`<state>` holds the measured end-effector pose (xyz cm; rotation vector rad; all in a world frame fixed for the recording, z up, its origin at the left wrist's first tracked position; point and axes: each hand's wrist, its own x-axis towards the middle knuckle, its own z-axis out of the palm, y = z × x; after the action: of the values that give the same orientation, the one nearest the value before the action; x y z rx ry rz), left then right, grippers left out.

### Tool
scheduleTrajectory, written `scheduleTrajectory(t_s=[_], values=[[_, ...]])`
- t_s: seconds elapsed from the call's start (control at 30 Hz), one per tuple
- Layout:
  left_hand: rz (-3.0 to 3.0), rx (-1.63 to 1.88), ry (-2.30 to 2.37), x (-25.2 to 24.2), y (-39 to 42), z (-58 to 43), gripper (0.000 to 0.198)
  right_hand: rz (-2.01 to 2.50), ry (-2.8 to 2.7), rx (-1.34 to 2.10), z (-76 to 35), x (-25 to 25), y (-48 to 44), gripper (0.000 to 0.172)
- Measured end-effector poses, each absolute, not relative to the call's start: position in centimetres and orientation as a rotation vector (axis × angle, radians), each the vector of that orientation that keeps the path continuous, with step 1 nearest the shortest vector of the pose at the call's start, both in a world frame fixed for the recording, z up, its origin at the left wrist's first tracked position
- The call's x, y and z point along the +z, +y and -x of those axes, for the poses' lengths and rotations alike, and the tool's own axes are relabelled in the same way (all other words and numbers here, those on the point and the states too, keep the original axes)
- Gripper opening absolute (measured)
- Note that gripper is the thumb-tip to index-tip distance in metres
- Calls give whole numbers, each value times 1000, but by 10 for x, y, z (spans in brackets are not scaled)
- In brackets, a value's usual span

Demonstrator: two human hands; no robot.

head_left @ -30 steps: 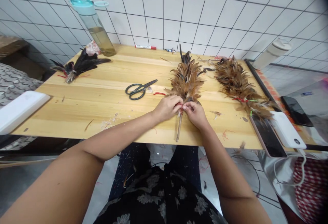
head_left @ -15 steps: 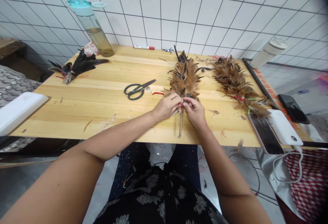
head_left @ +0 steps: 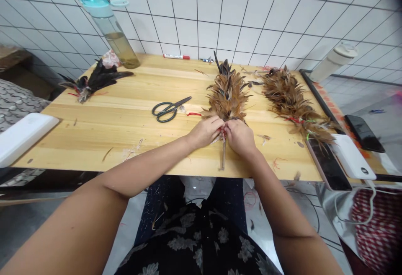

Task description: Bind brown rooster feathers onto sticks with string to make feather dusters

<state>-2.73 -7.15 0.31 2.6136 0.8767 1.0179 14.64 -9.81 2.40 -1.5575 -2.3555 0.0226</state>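
A brown feather duster (head_left: pixel 228 94) lies on the wooden table with its bare stick pointing toward me. Both hands meet at the base of its feathers, where red string (head_left: pixel 223 131) shows round the stick. My left hand (head_left: pixel 207 131) is closed there from the left, its fingertips pinched at the binding. From the other side my right hand (head_left: pixel 241 137) is closed too, knuckles up, its fingertips against those of the left. What exactly lies between the fingertips is hidden. Left of the duster lie black-handled scissors (head_left: pixel 171 109) and a short red strip (head_left: pixel 194 114).
A second feather duster (head_left: pixel 287 94) lies to the right, near a phone (head_left: pixel 328 164) and a white power bank (head_left: pixel 353 156). Dark feathers (head_left: pixel 97 80) and a water bottle (head_left: pixel 116 40) are at the back left. A white box-like object (head_left: pixel 27 136) sits at the left edge.
My right hand has turned over and its fingers have curled in at the binding. The left hand stays nearly in place. The view has shifted slightly.
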Motion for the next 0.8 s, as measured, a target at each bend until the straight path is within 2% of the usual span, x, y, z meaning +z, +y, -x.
scheduleTrajectory(t_s=[0.13,0.3,0.53,0.8], values=[[-2538,1073,872,1,-70,26,13,1531,-2461,-321,-141,27,-106,24],[-2335,1100,871,0,-69,25,17,1523,-2385,-500,-145,23,-112,27],[-2217,1013,849,5,-69,22,25,1640,-2399,-485,-155,19,-105,22],[-2237,883,964,7,-70,22,22,1776,-2409,-434,-159,17,-99,21]])
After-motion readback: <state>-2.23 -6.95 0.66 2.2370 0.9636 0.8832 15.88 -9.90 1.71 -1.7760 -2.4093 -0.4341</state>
